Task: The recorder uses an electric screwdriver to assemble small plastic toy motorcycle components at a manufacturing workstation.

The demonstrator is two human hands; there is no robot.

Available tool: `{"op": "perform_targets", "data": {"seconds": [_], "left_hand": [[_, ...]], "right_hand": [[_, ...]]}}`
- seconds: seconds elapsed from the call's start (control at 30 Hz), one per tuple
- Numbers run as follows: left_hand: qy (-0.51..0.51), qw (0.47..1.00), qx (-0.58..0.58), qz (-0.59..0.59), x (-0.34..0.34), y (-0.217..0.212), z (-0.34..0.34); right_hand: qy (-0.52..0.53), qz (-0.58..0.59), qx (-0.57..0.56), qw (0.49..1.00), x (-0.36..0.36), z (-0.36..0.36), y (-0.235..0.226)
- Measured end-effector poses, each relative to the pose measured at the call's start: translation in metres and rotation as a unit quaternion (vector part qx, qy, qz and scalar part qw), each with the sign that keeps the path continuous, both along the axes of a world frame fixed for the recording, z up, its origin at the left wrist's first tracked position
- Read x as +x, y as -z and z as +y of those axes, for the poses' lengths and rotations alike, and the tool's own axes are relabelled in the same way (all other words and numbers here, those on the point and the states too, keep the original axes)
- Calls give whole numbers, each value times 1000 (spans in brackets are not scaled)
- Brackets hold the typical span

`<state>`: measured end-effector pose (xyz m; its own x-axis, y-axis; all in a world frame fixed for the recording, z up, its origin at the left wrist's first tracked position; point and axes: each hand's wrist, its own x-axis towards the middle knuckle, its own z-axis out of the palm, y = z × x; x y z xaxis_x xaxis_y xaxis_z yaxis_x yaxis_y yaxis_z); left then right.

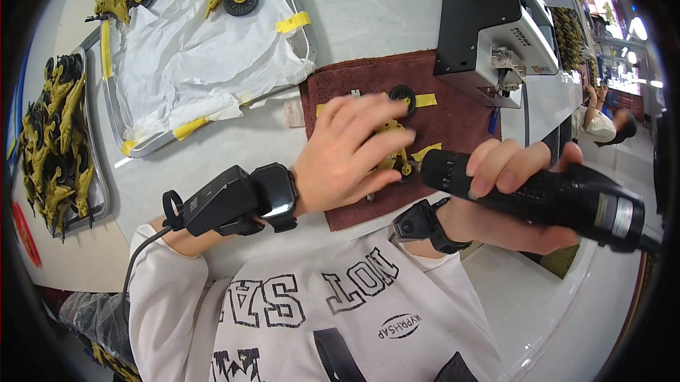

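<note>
The toy motorbike [392, 126] lies between the far and near edges of the towel [464, 127], under the left hand [343, 152], whose grip I cannot tell; the right hand [489, 218] clasps a power screwdriver [545, 196] just beside it.

1. Wears a white long-sleeved sweatshirt [283, 354], printed with large black-outlined block letters [365, 283] and a small black oval emblem [399, 325].
2. Bears on the left wrist [301, 205] a black strapped device with a glossy square face [275, 194], beside a boxy matte-black module [219, 201].
3. Trails a thin black cable [138, 253] along the left sleeve [166, 311].
4. Carries on the right wrist [457, 220] a smaller angular black module [416, 225] with a black band.
</note>
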<state>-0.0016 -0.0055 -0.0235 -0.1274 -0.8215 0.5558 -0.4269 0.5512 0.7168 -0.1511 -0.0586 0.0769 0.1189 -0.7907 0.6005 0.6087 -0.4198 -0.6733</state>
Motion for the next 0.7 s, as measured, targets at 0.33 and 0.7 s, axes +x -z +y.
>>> {"op": "perform_targets", "data": {"seconds": [0.33,0.7], "left_hand": [[-44,967,161,-192,-3,-9,4],[-56,970,140,-190,-1,-7,3]], "right_hand": [[3,71,-89,994,17,-21,14],[-10,178,14,984,34,-24,24]]}}
